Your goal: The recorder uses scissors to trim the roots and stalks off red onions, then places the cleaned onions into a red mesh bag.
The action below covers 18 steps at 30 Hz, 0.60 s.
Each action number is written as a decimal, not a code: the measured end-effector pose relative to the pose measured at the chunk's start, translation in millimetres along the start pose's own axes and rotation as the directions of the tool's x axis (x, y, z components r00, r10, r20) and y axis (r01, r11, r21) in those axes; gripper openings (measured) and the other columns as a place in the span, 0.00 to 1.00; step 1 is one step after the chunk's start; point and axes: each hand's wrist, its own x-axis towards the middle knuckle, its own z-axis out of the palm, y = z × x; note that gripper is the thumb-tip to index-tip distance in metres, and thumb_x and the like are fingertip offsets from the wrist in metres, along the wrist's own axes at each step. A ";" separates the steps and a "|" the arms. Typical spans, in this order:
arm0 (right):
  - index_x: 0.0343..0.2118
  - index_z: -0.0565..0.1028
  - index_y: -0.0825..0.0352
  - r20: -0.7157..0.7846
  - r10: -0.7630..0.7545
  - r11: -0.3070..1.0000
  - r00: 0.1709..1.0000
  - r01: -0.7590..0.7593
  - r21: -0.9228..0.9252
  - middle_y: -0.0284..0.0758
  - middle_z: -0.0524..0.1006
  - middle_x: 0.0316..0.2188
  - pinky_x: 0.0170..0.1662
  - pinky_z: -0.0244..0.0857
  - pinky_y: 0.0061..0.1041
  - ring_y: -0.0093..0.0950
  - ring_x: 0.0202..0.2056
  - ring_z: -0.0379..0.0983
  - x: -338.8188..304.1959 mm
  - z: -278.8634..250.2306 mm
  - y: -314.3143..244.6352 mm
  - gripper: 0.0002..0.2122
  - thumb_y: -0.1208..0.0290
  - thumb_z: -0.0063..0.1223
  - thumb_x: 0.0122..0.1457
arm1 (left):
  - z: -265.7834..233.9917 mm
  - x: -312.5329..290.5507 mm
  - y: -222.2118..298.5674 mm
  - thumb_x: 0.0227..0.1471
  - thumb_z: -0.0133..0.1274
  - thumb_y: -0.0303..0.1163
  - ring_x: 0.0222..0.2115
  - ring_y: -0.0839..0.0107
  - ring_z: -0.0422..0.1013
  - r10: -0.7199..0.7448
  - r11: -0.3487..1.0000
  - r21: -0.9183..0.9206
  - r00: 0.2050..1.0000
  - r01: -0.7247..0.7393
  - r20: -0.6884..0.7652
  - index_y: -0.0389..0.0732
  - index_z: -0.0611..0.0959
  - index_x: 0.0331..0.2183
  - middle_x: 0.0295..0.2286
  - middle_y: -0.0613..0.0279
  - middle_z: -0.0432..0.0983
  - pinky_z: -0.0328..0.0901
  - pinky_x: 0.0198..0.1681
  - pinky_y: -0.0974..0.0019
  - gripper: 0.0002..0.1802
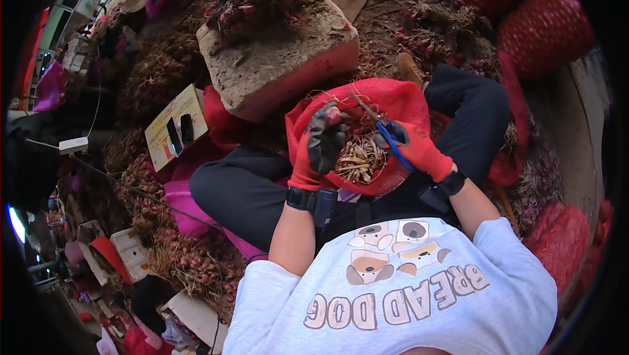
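My left hand (320, 144), in a red glove with a dark grey palm, has its fingers curled around a small pinkish shallot (334, 116). My right hand (419, 150), gloved the same way, grips scissors (396, 147) by their blue handles. The blades are pointing up and left, a short way from the shallot. Both hands are over an open red sack (407, 99) spread between my crossed legs. Inside it lie dry, straw-coloured stalk and root trimmings (359, 158).
Ahead stands a worn, dirty block (262, 70) with bunched shallots (259, 1) on top. A yellowish board (175, 126) carrying a dark object leans left of my knee. Heaped shallots (190, 243) line the left side. Full red mesh sacks (547, 31) rest at far right.
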 end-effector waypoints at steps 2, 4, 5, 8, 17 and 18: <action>0.43 0.72 0.69 -0.001 -0.059 0.998 0.998 0.059 0.010 0.33 0.77 0.33 0.40 0.65 0.24 0.20 0.34 0.71 4.0 1.5 -9.5 0.16 0.72 0.59 0.51 | -1.9 1.8 2.4 0.58 0.44 0.48 0.27 0.76 0.69 -0.106 0.990 -0.090 0.994 0.107 0.013 0.42 0.73 0.43 0.32 0.66 0.72 0.67 0.29 0.75 0.21; 0.44 0.71 0.69 -0.014 -0.231 0.963 0.973 0.226 -0.149 0.32 0.77 0.34 0.40 0.65 0.23 0.18 0.35 0.71 12.8 3.0 -24.5 0.17 0.73 0.59 0.50 | 2.0 2.2 -0.7 0.57 0.43 0.52 0.20 0.76 0.65 -0.191 0.980 -0.075 0.979 0.186 -0.068 0.42 0.76 0.37 0.26 0.67 0.72 0.62 0.24 0.76 0.22; 0.43 0.71 0.69 -0.002 -0.257 0.959 0.966 0.255 -0.128 0.32 0.77 0.34 0.40 0.65 0.23 0.18 0.35 0.70 20.5 8.4 -28.8 0.17 0.73 0.60 0.50 | 4.7 0.4 -3.2 0.57 0.41 0.55 0.18 0.78 0.63 -0.191 0.981 0.002 0.976 0.192 -0.105 0.42 0.77 0.35 0.23 0.68 0.70 0.60 0.20 0.75 0.24; 0.42 0.73 0.70 0.061 -0.287 0.958 0.956 0.284 0.044 0.31 0.77 0.34 0.40 0.66 0.22 0.18 0.35 0.71 40.9 24.3 -37.5 0.16 0.73 0.59 0.50 | -24.7 -1.6 -18.3 0.53 0.51 0.42 0.23 0.74 0.68 0.007 0.890 0.456 1.000 -0.007 0.002 0.39 0.74 0.39 0.29 0.68 0.72 0.64 0.26 0.72 0.17; 0.37 0.73 0.72 0.170 0.072 0.682 0.983 -0.173 0.710 0.32 0.76 0.29 0.35 0.67 0.19 0.20 0.31 0.73 46.7 33.5 29.2 0.13 0.67 0.53 0.54 | 6.6 -9.3 -19.3 0.53 0.52 0.28 0.38 0.73 0.70 0.092 0.857 0.509 0.996 -0.081 0.003 0.34 0.69 0.49 0.39 0.61 0.73 0.66 0.42 0.71 0.22; 0.37 0.73 0.72 0.199 0.088 0.624 0.976 -0.210 0.753 0.31 0.76 0.29 0.34 0.67 0.19 0.20 0.30 0.73 46.7 32.1 23.0 0.12 0.67 0.53 0.54 | 8.1 -8.6 -20.4 0.54 0.51 0.29 0.38 0.73 0.70 0.053 0.906 0.422 0.998 -0.035 -0.031 0.34 0.69 0.50 0.40 0.61 0.72 0.66 0.43 0.72 0.22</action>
